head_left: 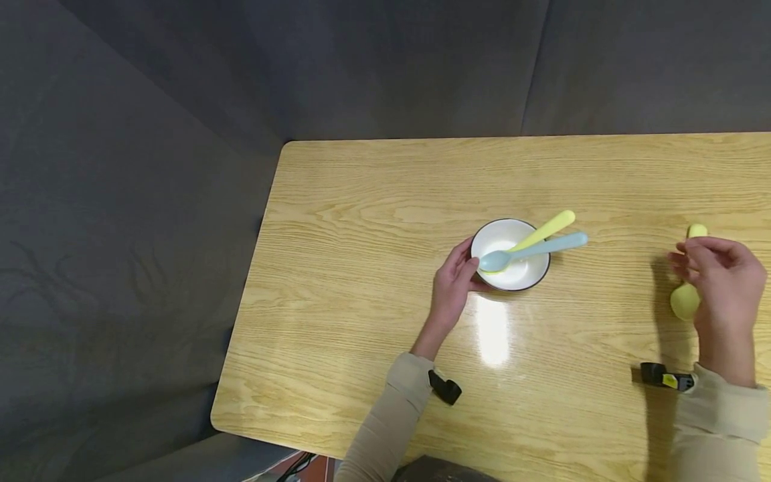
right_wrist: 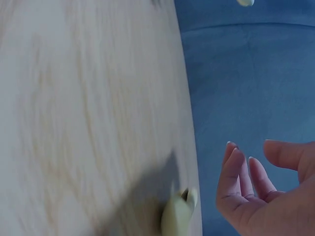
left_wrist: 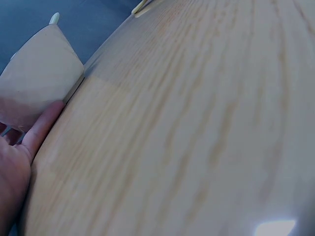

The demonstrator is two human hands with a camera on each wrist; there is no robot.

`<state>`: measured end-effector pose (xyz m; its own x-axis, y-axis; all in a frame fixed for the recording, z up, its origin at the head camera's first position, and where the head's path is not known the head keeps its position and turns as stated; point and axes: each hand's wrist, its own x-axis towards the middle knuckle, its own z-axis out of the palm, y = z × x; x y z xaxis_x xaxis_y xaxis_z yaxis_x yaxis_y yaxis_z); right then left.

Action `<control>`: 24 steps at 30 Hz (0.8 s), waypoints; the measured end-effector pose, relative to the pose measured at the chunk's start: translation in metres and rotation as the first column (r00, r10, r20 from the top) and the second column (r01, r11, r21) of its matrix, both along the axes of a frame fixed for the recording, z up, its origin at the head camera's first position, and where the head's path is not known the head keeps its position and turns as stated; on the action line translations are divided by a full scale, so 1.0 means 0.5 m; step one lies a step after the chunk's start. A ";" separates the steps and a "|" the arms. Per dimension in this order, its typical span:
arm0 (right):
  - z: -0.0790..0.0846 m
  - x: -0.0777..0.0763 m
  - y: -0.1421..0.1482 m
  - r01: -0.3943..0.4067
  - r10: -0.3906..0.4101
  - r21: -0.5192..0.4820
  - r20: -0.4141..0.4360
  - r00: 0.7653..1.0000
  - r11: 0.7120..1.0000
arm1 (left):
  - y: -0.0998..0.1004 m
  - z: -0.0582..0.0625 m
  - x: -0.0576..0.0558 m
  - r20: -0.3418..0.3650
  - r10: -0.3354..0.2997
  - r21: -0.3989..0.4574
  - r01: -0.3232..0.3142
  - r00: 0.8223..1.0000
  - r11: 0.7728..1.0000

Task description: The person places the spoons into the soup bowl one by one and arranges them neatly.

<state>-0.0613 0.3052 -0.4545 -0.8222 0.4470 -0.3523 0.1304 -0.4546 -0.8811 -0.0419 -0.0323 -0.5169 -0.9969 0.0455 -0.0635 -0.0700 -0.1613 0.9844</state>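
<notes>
My left hand (head_left: 452,281) grips the near-left side of a white bowl (head_left: 524,274) with a dark rim, its thumb up at the rim. Two spoons lean inside the bowl: a light blue spoon (head_left: 548,246) lies over a yellow-green spoon (head_left: 545,229), and both handles stick out to the right. At the far right, my right hand (head_left: 725,281) hovers over another yellow spoon (head_left: 685,302) on the table, partly covering it. In the right wrist view its fingers are loosely bent, the thumb apart from them, with nothing between; this spoon (right_wrist: 177,216) lies below.
The wooden table (head_left: 361,234) has its left edge and rounded corners in view. Dark cloth (head_left: 409,67) hangs behind it and along the left side. A bright reflection shines on the tabletop below the bowl.
</notes>
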 end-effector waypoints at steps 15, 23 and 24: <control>-0.023 -0.007 0.036 -0.001 -0.016 0.105 0.156 0.988 0.994 | -0.002 -0.002 0.002 0.006 -0.003 -0.014 0.003 1.000 1.000; -0.026 -0.006 0.047 -0.006 -0.030 0.153 0.226 0.974 0.988 | -0.002 -0.002 0.001 -0.002 -0.005 -0.008 0.005 1.000 1.000; -0.027 -0.006 0.049 -0.016 -0.027 0.171 0.246 0.969 0.985 | -0.002 -0.002 0.001 -0.003 -0.006 -0.010 0.006 1.000 1.000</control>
<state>-0.0641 0.3294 -0.4682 -0.7167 0.5225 -0.4619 0.3514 -0.3016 -0.8863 -0.0412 -0.0332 -0.5177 -0.9969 0.0505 -0.0611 -0.0681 -0.1514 0.9861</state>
